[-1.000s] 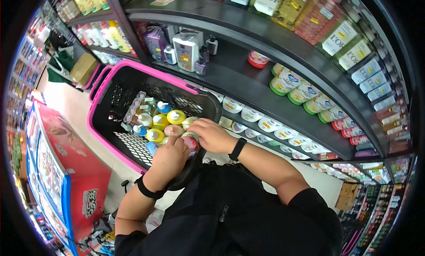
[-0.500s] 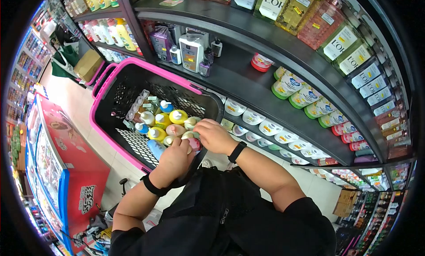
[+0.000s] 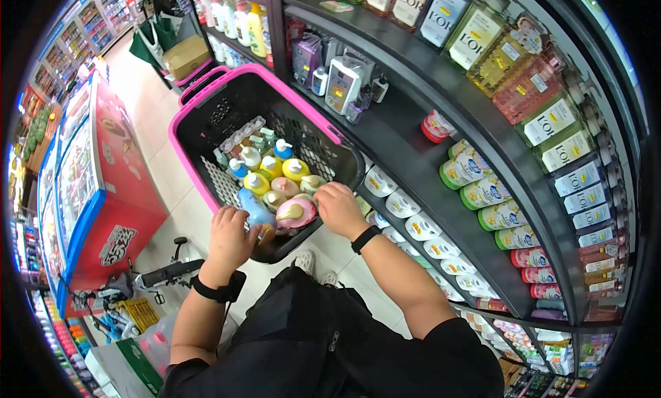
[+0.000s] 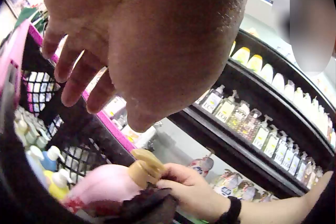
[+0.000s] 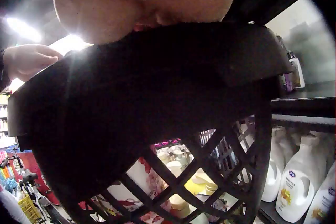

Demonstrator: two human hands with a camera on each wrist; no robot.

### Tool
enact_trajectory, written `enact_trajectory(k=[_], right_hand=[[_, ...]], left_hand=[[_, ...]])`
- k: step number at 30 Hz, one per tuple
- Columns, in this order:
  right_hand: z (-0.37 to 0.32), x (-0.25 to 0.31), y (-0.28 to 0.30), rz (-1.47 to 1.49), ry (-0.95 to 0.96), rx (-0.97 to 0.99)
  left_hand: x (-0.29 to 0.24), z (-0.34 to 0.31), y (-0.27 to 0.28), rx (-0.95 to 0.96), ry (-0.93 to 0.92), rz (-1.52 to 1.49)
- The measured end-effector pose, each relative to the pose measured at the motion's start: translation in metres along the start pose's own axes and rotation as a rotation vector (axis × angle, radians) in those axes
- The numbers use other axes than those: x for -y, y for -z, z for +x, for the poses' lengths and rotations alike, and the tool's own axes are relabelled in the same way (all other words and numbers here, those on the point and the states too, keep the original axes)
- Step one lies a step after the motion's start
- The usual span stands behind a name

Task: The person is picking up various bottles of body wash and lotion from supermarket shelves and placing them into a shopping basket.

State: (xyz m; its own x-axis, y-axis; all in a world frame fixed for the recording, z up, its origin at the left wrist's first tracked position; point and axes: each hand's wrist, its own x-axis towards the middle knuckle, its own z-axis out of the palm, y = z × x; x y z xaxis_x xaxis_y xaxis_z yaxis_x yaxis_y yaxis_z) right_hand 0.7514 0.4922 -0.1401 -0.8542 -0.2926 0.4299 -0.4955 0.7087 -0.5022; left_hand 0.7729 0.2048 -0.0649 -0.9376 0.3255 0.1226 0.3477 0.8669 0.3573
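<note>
In the head view, a deep black basket (image 3: 231, 98) with a pink rim holds several pump bottles. A pink bottle (image 3: 297, 221) with a tan pump stands at its near end, beside a pale blue bottle (image 3: 256, 206). My left hand (image 3: 228, 236) hovers at the basket's near left side, its fingers spread and fairly straight in the left wrist view, holding nothing. My right hand (image 3: 339, 208) lies across the near right rim, fingertips close by the pink bottle's side. I cannot tell whether those fingers grip the bottle; the rim hides them in the right wrist view.
Dark shelving (image 3: 385, 116) runs along the right, with L'OR pump bottles (image 3: 475, 36) above and white jugs (image 5: 299, 174) low beside the basket. A red chest freezer (image 3: 124, 191) stands left. A folded bicycle (image 3: 155, 277) and a carton (image 3: 186, 57) are on the floor.
My left hand has come away from the pink bottle to the left, and its fingers have spread. My right hand stays by the bottle. The head view has shifted, showing more of the bottle.
</note>
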Motion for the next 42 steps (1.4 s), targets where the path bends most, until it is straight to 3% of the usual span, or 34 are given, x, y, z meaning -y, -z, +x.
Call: enact_trajectory(k=[6,12,19,27,31,33,37,42], right_hand=[[-0.006,0.014,-0.004,-0.052,-0.053,-0.187],[-0.004,0.017,-0.01,-0.116,-0.125,-0.194],[-0.014,0.048,-0.023,-0.412,-0.447,-0.403],[0.012,0.069,-0.001,-0.495,-0.64,-0.218],[0.048,0.044,0.037,-0.435,-0.654,-0.277],[0.084,0.037,0.061,-0.322,-0.838,-0.264],[0.132,-0.033,0.078,-0.213,-0.805,-0.381],[0.19,-0.115,0.06,-0.158,-0.937,-0.514]], left_hand=[[0.043,-0.01,-0.001,-0.106,-0.043,0.047],[0.093,0.016,0.001,-0.08,-0.143,-0.013],[0.222,0.076,0.022,-0.06,-0.402,-0.104],[0.296,0.121,0.044,0.048,-0.588,-0.155],[0.294,0.123,0.044,0.089,-0.629,-0.103],[0.292,0.123,0.047,0.106,-0.616,-0.114],[0.295,0.122,0.046,0.148,-0.613,-0.117],[0.295,0.125,0.049,0.204,-0.607,-0.079]])
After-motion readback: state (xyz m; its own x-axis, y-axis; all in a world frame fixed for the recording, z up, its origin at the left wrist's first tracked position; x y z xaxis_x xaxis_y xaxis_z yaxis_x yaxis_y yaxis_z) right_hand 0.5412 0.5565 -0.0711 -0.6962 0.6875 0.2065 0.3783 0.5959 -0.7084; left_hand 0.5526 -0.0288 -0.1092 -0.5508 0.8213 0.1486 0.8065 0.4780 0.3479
